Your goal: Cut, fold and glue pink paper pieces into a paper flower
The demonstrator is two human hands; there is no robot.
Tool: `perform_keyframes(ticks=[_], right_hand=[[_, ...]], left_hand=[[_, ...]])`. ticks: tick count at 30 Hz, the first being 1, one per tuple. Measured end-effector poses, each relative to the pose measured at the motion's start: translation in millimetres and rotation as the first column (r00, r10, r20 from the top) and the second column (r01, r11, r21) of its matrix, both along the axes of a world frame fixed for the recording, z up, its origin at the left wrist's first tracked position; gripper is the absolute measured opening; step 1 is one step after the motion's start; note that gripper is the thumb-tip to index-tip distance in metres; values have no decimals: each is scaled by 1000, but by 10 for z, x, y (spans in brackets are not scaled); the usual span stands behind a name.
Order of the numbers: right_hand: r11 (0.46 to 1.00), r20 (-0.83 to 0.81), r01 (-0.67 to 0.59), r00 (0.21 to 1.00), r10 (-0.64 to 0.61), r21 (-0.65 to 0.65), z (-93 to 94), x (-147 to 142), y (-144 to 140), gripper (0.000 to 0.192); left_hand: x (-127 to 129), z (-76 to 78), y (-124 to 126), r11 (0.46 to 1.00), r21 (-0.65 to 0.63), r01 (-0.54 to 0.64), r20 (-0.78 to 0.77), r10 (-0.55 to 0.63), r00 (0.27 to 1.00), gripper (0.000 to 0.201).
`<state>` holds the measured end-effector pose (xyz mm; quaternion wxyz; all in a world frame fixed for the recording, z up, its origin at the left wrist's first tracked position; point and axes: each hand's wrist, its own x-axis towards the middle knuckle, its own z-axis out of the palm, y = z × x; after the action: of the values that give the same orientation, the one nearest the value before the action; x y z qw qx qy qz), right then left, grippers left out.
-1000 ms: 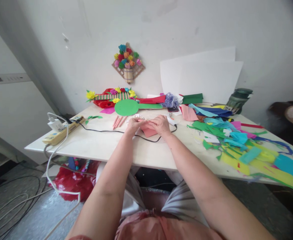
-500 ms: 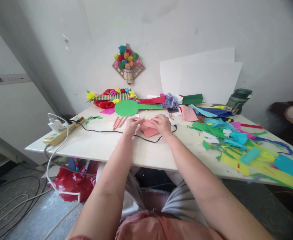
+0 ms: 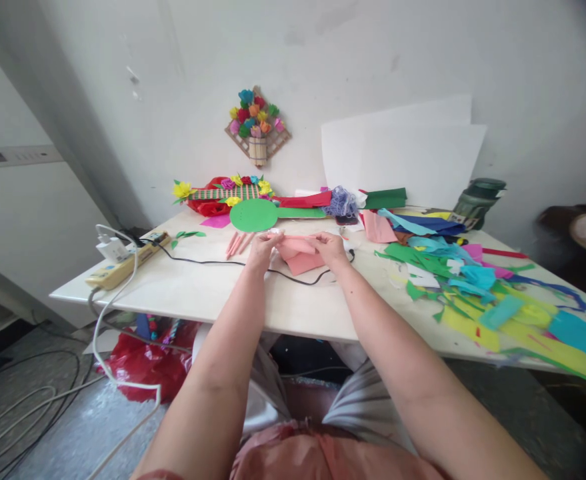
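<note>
Between my hands is a sheet of salmon-pink paper, its far edge rolled or folded into a narrow band. My left hand pinches the left end of that band, and my right hand pinches the right end. The lower part of the paper hangs down to the table over a black cable. Several thin pink paper rolls lie just left of my left hand. Behind my hands rests a green paddle-shaped piece with a long handle.
A yellow power strip with a white charger stands at the left table edge. Coloured paper scraps spread over the right side, near a dark green bottle. Along the back lie a flower-trimmed woven strip and purple shredded strands.
My right hand has shifted slightly right, from over the paper to the band's right end, so more of the band shows. My left hand stays nearly in place.
</note>
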<state>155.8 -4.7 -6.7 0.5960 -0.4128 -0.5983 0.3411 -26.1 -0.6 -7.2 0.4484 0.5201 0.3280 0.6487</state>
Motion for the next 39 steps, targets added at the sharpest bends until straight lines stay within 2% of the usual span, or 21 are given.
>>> perform_keyframes(ticks=[4,8,13,19,31,35,39], right_hand=[[997,-101,-16,995,8,-70,12,15,9,32],[995,-173,-53,984,39,-80,8,13,10,35],[994,-214,-69,975,51,-80,3,16,-1,28],[990,-257,-100,964,71,-100,12,28,-8,31],[985,-306,-108,950,62,-136,53,20,-49,33],[970,-368,-167,925,91,-178,70,26,-77,36],[960,-362,-224,920,151,-167,57,23,-80,33]], left_hand=[[-19,-34,41,1000,-2,-1,31,1,1000,35],[-10,-38,37,1000,7,25,42,-26,999,34],[18,0,1,1000,-11,23,25,-22,999,31],[30,40,-27,1000,10,21,9,-21,1000,32],[36,21,-4,1000,19,-9,18,9,1000,27],[34,32,-12,1000,22,6,11,-7,1000,27],[31,39,-21,999,11,33,-28,-33,999,30]])
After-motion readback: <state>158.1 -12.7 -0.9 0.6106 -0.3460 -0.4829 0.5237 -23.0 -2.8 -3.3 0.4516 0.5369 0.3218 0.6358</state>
